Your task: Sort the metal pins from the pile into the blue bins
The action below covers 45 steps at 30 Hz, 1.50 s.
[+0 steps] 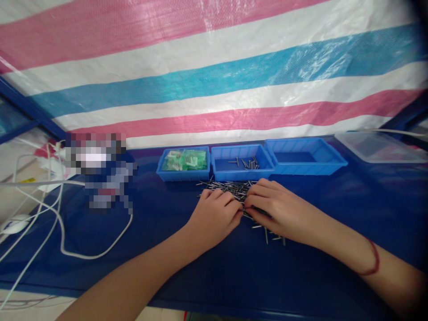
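Observation:
A loose pile of thin metal screws or nails [230,186] lies on the blue table, just in front of the bins. My left hand [217,214] rests at the pile's left side, fingers curled down and closed among the metal pieces. From the right, my right hand [276,209] reaches in with its fingers bent and the fingertips drawn together. Both sets of fingertips nearly meet over the pile. Whatever they pinch is hidden by the fingers. Several stray pieces [266,235] lie below my right hand.
Behind the pile stand three blue bins: the left bin [161,171] with green-and-white packets [190,159], the middle bin [234,173] with several metal pieces, and the right bin [307,168]. A clear plastic lid [377,147] lies far right. White cables [96,257] cross the table's left side.

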Each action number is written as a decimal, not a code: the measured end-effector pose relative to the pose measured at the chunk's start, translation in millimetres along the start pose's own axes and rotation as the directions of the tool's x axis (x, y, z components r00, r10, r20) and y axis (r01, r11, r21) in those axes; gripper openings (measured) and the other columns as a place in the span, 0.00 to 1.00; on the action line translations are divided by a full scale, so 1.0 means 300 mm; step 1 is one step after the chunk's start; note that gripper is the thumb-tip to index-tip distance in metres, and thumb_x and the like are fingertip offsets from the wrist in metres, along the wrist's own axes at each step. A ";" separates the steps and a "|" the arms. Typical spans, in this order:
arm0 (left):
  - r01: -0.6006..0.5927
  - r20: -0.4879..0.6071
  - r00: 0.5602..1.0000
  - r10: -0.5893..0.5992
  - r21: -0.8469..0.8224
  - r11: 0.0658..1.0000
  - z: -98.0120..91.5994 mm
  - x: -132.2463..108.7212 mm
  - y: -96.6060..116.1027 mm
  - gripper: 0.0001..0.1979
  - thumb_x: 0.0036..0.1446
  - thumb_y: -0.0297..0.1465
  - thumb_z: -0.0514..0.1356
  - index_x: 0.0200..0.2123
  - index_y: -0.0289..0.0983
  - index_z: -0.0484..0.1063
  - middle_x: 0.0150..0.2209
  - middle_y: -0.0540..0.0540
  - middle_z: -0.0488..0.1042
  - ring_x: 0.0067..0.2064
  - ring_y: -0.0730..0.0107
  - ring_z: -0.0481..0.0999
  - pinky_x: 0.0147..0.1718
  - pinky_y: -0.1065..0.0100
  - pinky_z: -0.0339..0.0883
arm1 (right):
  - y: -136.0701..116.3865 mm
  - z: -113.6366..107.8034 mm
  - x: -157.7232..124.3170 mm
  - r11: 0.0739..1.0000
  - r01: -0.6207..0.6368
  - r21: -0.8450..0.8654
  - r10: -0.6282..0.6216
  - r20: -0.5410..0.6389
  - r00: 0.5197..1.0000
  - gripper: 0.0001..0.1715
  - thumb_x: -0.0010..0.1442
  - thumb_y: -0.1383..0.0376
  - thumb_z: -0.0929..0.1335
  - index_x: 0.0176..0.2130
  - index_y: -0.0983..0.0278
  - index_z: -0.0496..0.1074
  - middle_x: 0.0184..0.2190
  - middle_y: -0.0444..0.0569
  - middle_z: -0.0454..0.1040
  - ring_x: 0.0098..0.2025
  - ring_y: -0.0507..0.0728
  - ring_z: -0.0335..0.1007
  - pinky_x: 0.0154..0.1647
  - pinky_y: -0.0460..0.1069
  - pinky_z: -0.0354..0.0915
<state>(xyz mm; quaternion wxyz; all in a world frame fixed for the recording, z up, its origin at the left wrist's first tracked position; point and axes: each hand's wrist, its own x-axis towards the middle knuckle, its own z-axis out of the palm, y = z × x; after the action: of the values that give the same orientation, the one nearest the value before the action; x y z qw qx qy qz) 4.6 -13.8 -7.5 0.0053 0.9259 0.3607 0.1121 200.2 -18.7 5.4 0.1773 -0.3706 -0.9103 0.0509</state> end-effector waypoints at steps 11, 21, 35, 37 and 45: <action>0.030 0.008 1.000 -0.030 0.002 1.000 0.001 0.001 0.002 0.10 0.63 0.36 0.53 0.36 0.38 0.71 0.37 0.48 0.71 0.40 0.66 0.68 0.38 0.62 0.53 | 0.008 -0.004 -0.004 1.000 0.013 0.011 -0.013 -0.024 1.000 0.04 0.59 0.65 0.67 0.32 0.63 0.71 0.30 0.48 0.71 0.36 0.56 0.64 0.37 0.51 0.57; 0.033 -0.008 0.999 -0.032 0.020 0.999 0.002 0.003 0.003 0.09 0.64 0.34 0.51 0.37 0.38 0.70 0.36 0.49 0.72 0.40 0.66 0.68 0.38 0.61 0.53 | 0.019 -0.009 -0.012 0.999 0.004 -0.033 -0.003 0.051 0.999 0.07 0.54 0.63 0.71 0.27 0.63 0.70 0.32 0.48 0.70 0.37 0.57 0.63 0.39 0.52 0.59; 0.034 0.008 0.999 -0.034 -0.022 0.999 0.000 -0.002 -0.001 0.11 0.63 0.39 0.53 0.39 0.39 0.70 0.38 0.48 0.72 0.41 0.65 0.68 0.39 0.61 0.53 | 0.004 -0.011 -0.006 1.000 -0.030 -0.001 0.030 0.004 1.000 0.03 0.56 0.70 0.67 0.30 0.64 0.69 0.32 0.48 0.69 0.37 0.57 0.62 0.38 0.52 0.57; 0.034 0.006 0.999 -0.034 -0.028 0.999 -0.001 -0.003 0.001 0.12 0.64 0.39 0.52 0.39 0.39 0.70 0.38 0.48 0.72 0.41 0.65 0.68 0.39 0.61 0.53 | 0.003 -0.013 -0.005 0.999 -0.032 0.008 0.032 -0.002 0.999 0.04 0.56 0.70 0.66 0.30 0.63 0.68 0.31 0.48 0.69 0.36 0.57 0.63 0.38 0.52 0.57; 0.056 -0.021 0.998 -0.058 -0.095 0.994 -0.001 0.000 0.004 0.10 0.64 0.37 0.53 0.37 0.38 0.70 0.38 0.49 0.73 0.42 0.66 0.69 0.40 0.62 0.53 | 0.005 -0.007 -0.007 0.993 -0.059 0.101 0.064 -0.047 0.997 0.06 0.54 0.73 0.66 0.30 0.63 0.66 0.28 0.45 0.70 0.34 0.55 0.64 0.37 0.51 0.56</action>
<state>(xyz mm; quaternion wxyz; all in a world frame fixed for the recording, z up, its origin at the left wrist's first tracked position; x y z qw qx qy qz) 5.2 -14.7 -7.1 0.0480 0.9125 0.3815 0.1397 203.5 -19.1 6.6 0.2169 -0.3903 -0.8900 0.0923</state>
